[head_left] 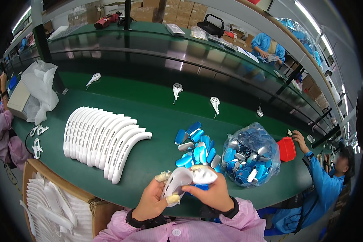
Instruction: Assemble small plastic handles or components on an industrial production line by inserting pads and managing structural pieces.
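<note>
My left hand (150,198) is closed round a curved white plastic shell (176,182), with yellowish coverings on its finger and thumb tips. Against the shell's right side, my right hand (213,195) grips a small white plastic piece (205,176), its thumb reaching the shell. A bit of blue shows under the right hand; whether it is held cannot be made out. Just beyond my hands lies a loose pile of blue and silver oval pieces (200,152). Several curved white plastic parts (103,139) stand in a nested row on the green bench (157,141) to the left.
A clear bag (252,155) of blue and silver ovals sits right of the pile, beside a red bin (286,149). At lower left stands a cardboard box (64,183) of curved white parts. White pieces (177,92) lie along the far strip. Co-workers sit right, left and beyond.
</note>
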`<state>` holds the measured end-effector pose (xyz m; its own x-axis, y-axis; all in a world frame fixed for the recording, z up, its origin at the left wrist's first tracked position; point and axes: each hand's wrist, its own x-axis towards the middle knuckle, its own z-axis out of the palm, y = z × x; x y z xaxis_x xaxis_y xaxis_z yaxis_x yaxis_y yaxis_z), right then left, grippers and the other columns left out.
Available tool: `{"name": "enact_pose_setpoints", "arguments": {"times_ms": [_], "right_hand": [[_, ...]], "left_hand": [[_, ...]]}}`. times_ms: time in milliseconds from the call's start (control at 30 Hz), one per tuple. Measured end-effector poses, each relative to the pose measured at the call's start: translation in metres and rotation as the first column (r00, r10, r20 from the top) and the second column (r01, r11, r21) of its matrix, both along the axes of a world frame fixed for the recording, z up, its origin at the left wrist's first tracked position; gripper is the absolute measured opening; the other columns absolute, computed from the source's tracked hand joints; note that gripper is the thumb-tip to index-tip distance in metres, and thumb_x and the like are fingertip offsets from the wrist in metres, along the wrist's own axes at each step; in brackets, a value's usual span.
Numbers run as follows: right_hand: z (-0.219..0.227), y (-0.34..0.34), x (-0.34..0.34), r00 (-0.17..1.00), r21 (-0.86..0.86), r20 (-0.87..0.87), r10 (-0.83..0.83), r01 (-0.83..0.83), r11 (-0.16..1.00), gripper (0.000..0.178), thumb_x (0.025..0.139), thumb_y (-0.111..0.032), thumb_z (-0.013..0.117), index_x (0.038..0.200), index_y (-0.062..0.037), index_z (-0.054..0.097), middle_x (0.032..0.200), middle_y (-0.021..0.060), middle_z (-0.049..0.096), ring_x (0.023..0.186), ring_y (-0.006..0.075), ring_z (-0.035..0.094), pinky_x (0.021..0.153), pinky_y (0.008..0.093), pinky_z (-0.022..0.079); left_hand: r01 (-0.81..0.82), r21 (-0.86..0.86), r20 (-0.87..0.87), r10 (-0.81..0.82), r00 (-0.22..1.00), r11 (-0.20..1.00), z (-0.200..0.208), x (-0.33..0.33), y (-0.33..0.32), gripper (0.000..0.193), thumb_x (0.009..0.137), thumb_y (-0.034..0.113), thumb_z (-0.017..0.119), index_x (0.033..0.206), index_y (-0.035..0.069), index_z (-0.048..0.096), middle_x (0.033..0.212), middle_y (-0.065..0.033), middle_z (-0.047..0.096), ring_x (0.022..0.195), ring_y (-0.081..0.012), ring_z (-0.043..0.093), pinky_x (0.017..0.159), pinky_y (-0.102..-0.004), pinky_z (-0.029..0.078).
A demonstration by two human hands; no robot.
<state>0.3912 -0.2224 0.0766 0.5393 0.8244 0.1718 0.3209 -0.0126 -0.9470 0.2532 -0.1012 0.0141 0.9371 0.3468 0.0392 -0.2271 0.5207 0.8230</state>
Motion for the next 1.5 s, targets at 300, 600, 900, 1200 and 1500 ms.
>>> {"name": "enact_pose_setpoints", "arguments": {"times_ms": [300,600,900,1200,1500], "right_hand": [[-0.007,-0.011,-0.02,0.867,0.143,0.47,-0.163,0.107,0.984,0.061,0.063,-0.002,0.084,0.112,0.0022,0.048,0.105,0.0109,0.057,0.091,0.0163,0.059,0.079,0.0292,0.05],[-0.022,-0.002,-0.026,0.97,0.144,-0.119,-0.213,0.229,0.963,0.05,0.067,0.001,0.08,0.11,0.0037,0.054,0.102,0.0073,0.061,0.093,0.0144,0.061,0.081,0.0276,0.05],[-0.012,0.004,-0.031,0.932,0.126,-0.276,-0.233,0.276,0.953,0.051,0.065,-0.005,0.083,0.107,0.0022,0.056,0.097,0.0073,0.065,0.087,0.0136,0.062,0.079,0.028,0.051],[-0.01,0.005,-0.033,0.944,0.175,0.189,-0.269,0.237,0.955,0.029,0.064,-0.003,0.08,0.088,0.0001,0.064,0.111,0.0149,0.055,0.094,0.0213,0.057,0.08,0.0298,0.047],[-0.01,0.0,-0.034,0.965,0.129,-0.253,-0.062,0.098,0.987,0.019,0.077,0.0,0.071,0.096,-0.0027,0.067,0.092,0.0064,0.059,0.078,0.0108,0.055,0.071,0.0223,0.044]], "left_hand": [[-0.152,0.141,0.193,0.123,0.973,0.978,-0.008,-0.004,-0.009,0.055,0.08,-0.008,0.065,0.126,0.003,0.038,0.119,-0.0128,0.053,0.108,-0.019,0.055,0.088,-0.0322,0.047],[-0.228,0.09,0.134,0.215,0.967,0.97,-0.009,-0.003,-0.014,0.048,0.082,-0.005,0.064,0.121,0.001,0.038,0.117,-0.0138,0.053,0.104,-0.0194,0.058,0.083,-0.0316,0.052],[-0.212,0.097,0.13,0.199,0.971,0.972,-0.01,-0.007,-0.01,0.042,0.083,-0.003,0.064,0.116,0.001,0.04,0.112,-0.0143,0.056,0.099,-0.0185,0.06,0.079,-0.0304,0.053],[-0.315,0.157,0.146,0.294,0.945,0.936,-0.003,-0.002,-0.013,0.047,0.083,-0.005,0.062,0.122,0.001,0.037,0.118,-0.0159,0.053,0.102,-0.0202,0.059,0.08,-0.0304,0.053],[-0.272,0.132,0.095,0.261,0.961,0.953,-0.002,-0.002,-0.01,0.05,0.084,-0.008,0.059,0.126,0.001,0.035,0.12,-0.0158,0.052,0.107,-0.0212,0.057,0.082,-0.0319,0.053]]}}
